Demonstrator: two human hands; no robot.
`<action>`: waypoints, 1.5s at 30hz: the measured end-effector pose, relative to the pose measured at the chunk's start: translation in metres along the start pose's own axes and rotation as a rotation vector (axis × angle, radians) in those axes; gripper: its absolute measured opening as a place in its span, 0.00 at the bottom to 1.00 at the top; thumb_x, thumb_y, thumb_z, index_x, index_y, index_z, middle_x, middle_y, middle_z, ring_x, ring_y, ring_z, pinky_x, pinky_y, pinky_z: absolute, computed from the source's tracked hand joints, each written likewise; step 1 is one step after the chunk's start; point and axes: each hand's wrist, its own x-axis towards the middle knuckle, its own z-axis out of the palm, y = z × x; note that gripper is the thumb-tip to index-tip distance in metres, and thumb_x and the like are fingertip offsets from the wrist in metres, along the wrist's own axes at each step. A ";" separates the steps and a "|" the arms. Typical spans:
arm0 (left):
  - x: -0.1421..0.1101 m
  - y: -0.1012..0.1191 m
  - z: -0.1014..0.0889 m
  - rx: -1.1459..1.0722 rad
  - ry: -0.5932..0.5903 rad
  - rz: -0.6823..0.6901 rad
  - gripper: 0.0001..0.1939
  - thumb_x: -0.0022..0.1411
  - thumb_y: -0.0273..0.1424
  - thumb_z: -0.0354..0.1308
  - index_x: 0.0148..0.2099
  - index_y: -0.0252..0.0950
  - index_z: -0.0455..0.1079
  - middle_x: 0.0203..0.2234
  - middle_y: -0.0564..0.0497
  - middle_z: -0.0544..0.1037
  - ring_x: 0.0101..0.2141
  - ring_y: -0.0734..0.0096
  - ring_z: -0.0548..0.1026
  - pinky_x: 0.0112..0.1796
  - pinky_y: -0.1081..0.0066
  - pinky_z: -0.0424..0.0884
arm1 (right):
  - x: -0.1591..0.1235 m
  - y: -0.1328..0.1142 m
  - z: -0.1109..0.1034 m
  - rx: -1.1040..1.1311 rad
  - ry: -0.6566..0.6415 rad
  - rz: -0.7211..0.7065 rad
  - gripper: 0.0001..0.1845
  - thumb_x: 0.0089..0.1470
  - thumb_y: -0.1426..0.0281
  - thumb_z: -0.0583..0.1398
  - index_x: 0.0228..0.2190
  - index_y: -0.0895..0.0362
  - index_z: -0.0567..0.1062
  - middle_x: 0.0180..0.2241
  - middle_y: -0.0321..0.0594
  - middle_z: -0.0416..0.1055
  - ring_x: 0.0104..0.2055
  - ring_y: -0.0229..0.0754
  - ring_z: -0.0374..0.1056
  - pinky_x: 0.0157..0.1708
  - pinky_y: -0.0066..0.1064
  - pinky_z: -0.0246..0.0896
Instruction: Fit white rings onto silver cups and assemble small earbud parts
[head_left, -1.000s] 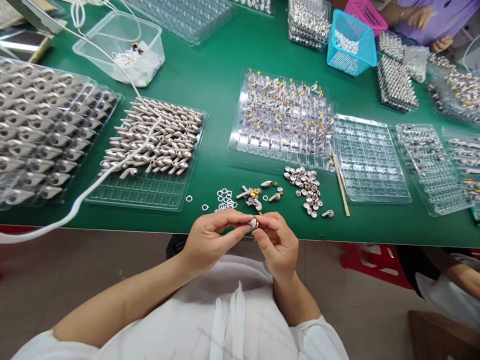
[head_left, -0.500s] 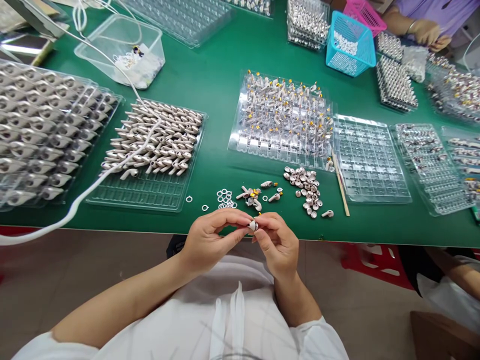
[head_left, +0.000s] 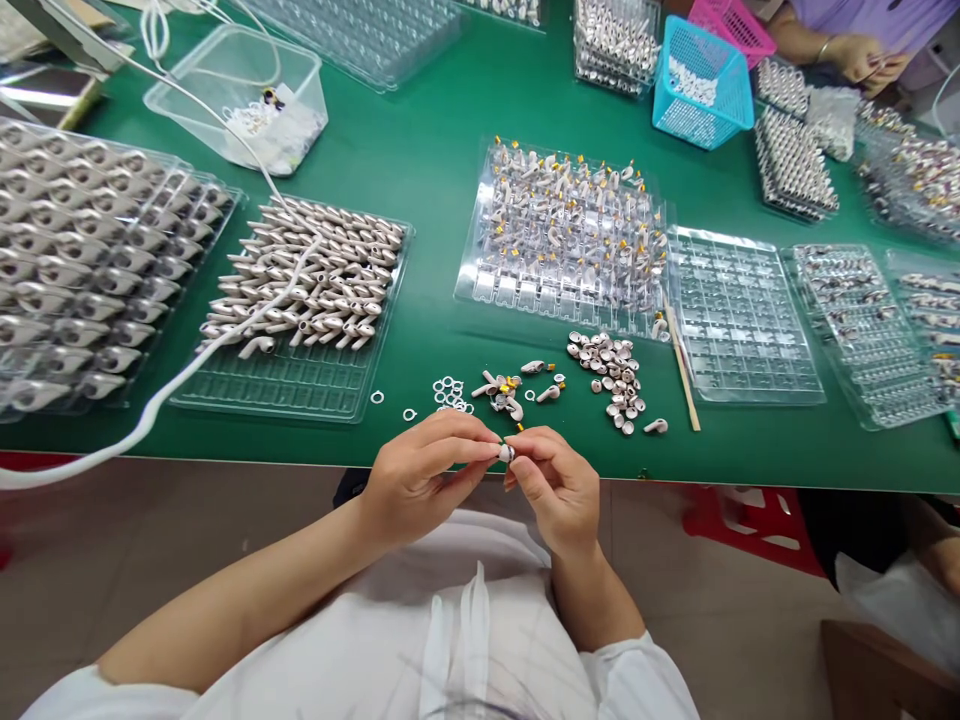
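At the table's front edge, my left hand [head_left: 424, 468] and my right hand [head_left: 561, 492] pinch one small earbud [head_left: 505, 453] between thumbs and fingertips. The earbud is pale with a dark band; fingers cover much of it. Just beyond my hands lie loose white rings [head_left: 448, 388] and a few beige earbud stems [head_left: 513, 408] with orange tabs. To their right is a pile of beige earbud caps [head_left: 619, 378], with a single earbud piece [head_left: 655, 426] beside it.
Beige earbud shells [head_left: 322, 260] fill a clear tray at left, crossed by a white cable [head_left: 157, 405]. Ahead, a clear tray [head_left: 480, 288] holds earbud parts with orange tabs. A wooden stick [head_left: 684, 375] lies right of it. A blue basket [head_left: 697, 110] and a co-worker's hands [head_left: 862, 62] are farther back.
The earbud has turned slightly in my fingertips, and my left fingers have shifted a little on it. The co-worker's hands at the back have moved slightly.
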 end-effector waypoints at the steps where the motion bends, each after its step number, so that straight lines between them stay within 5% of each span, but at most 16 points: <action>1: 0.000 0.000 -0.001 0.003 -0.007 0.005 0.12 0.58 0.16 0.62 0.42 0.35 0.75 0.33 0.46 0.81 0.35 0.67 0.80 0.37 0.69 0.78 | 0.000 0.000 0.000 0.008 -0.002 0.004 0.10 0.59 0.70 0.62 0.43 0.50 0.80 0.37 0.40 0.73 0.28 0.34 0.71 0.27 0.27 0.72; 12: -0.001 0.001 0.000 -0.010 -0.003 -0.017 0.12 0.60 0.16 0.61 0.43 0.35 0.74 0.33 0.46 0.81 0.36 0.67 0.80 0.38 0.68 0.79 | 0.001 -0.004 0.003 0.167 -0.022 0.065 0.07 0.59 0.69 0.62 0.40 0.51 0.80 0.36 0.38 0.72 0.26 0.32 0.70 0.25 0.25 0.73; 31: -0.004 -0.001 -0.001 -0.005 -0.025 0.037 0.10 0.64 0.18 0.57 0.44 0.36 0.73 0.35 0.45 0.81 0.39 0.66 0.80 0.40 0.67 0.78 | 0.001 -0.011 0.000 0.061 -0.067 0.066 0.08 0.60 0.71 0.61 0.40 0.52 0.79 0.35 0.37 0.71 0.25 0.31 0.69 0.25 0.24 0.70; 45: 0.000 0.003 -0.003 -0.203 -0.135 -0.286 0.05 0.62 0.24 0.63 0.40 0.35 0.78 0.29 0.47 0.82 0.30 0.70 0.79 0.33 0.73 0.77 | -0.001 -0.008 0.000 -0.083 -0.013 0.002 0.08 0.57 0.72 0.62 0.39 0.52 0.79 0.35 0.41 0.73 0.32 0.38 0.70 0.30 0.30 0.71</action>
